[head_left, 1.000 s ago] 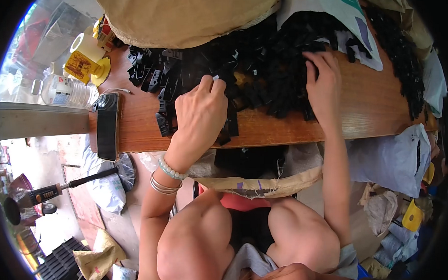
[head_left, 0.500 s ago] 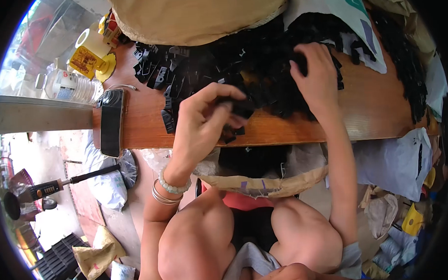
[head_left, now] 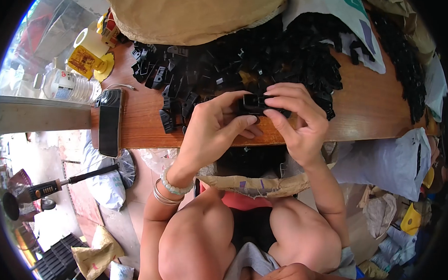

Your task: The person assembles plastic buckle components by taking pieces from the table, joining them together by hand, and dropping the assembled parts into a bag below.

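A small black plastic part (head_left: 253,104) is held over the front of the wooden table, between my two hands. The fingers and thumb of my left hand (head_left: 210,129) close around its left side. My right hand (head_left: 305,123) pinches at its right side; whether a second black piece sits in those fingers I cannot tell. Just beyond both hands spreads a heap of similar black plastic parts (head_left: 290,54), some with clips and slots. A few loose ones lie left of my left hand, near the table edge.
At the table's left lie a black phone (head_left: 110,122) and a cable, with a clear plastic bottle (head_left: 66,86) and a tape roll (head_left: 90,42) behind. A large tan sack (head_left: 200,15) stands at the back. Below the front edge hangs an open sack (head_left: 265,186) with black contents.
My right hand has come back from the heap toward me and met my left hand at the black part. My left hand has shifted slightly right and turned.
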`<state>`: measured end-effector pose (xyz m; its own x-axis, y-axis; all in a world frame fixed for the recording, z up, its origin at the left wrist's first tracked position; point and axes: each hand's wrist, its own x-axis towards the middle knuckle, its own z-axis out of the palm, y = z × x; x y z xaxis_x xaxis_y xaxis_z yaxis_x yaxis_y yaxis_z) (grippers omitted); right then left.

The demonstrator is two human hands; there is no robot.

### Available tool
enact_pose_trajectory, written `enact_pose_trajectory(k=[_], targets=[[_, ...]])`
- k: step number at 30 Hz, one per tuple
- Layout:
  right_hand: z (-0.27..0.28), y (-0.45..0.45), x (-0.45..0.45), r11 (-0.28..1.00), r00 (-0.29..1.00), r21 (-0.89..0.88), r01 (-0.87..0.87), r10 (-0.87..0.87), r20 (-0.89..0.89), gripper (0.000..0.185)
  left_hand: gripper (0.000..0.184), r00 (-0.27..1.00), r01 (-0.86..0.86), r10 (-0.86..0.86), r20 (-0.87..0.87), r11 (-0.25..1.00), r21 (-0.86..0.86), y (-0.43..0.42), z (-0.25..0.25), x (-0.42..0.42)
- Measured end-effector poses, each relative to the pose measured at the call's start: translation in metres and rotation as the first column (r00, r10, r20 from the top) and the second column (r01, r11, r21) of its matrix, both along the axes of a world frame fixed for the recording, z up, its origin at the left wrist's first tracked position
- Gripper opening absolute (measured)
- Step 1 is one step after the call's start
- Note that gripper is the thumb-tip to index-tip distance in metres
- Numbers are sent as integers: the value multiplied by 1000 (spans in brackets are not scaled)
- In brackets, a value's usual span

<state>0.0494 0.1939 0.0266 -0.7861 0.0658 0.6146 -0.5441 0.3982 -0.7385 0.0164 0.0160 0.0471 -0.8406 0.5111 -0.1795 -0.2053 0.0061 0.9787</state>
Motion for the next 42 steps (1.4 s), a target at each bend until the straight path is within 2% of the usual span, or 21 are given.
enact_pose_trajectory(k=[4,7,8,10,18,20,21,22,23,24,26,28,29,30,31,32,34,38,40,41,42], targets=[[1,4,2,987,999,150,-49,50,-2,18,34,1000,13,-13,-5,999,-37,1,5,1],[2,-4,6,987,982,-157,-28,56,179,28,32,958,-32,30,-284,999,-1,3,-1,10],[1,-4,8,987,982,-157,-28,56,180,28,35,891,-77,39,-453,995,-65,5,-6,12],[-5,-2,13,972,931,-215,-98,166,326,34,40,801,-122,20,-598,984,-131,5,-10,15],[-11,-9,20,953,948,-300,-46,136,287,29,47,778,-158,51,-627,981,-116,8,-9,22],[-6,1,21,975,916,-193,-107,172,362,22,51,808,-55,-149,-570,944,-324,-1,3,12],[0,10,20,975,915,-194,-108,174,363,22,58,856,-7,-135,-499,962,-272,-8,5,5],[10,21,18,945,799,-135,-297,324,506,18,51,916,-22,-52,-398,984,-179,-14,6,-2],[14,30,15,870,635,-108,-480,430,642,14,44,877,-128,-10,-480,959,-253,-19,1,-13],[11,35,8,871,636,-108,-480,430,641,14,39,826,-236,21,-563,920,-312,-21,-4,-23],[-3,44,-13,973,848,43,-229,177,499,10,34,787,-255,-62,-614,873,-415,-18,-4,-34],[-11,50,-44,920,949,352,170,-249,191,12,29,744,-284,-149,-651,812,-510,-14,-9,-44],[-16,53,-60,920,950,351,172,-249,188,12,27,620,-353,-205,-757,789,-502,-10,-19,-49],[-20,57,-74,845,951,475,245,-305,51,14,25,481,-419,-262,-837,769,-482,-7,-25,-52],[-22,59,-82,749,937,578,325,-338,-89,16,19,507,-425,-251,-825,760,-492,-3,-27,-53],[-23,60,-87,748,937,578,325,-339,-88,16,19,508,-423,-251,-824,761,-492,1,-28,-54],[-24,57,-91,653,939,703,281,-340,-60,20,15,381,-503,-203,-902,773,-387,5,-31,-54],[-24,58,-91,630,926,717,300,-371,-61,25,11,451,-557,-18,-892,776,-297,6,-21,-45],[-12,48,-77,800,913,532,278,-392,111,29,11,851,-337,244,-466,933,-127,2,-15,-38],[-4,41,-69,800,914,533,277,-391,112,29,16,913,-263,196,-357,953,-150,-2,-9,-35],[7,33,-59,912,926,338,234,-315,208,30,16,914,-264,198,-355,953,-149,-4,-5,-35]])
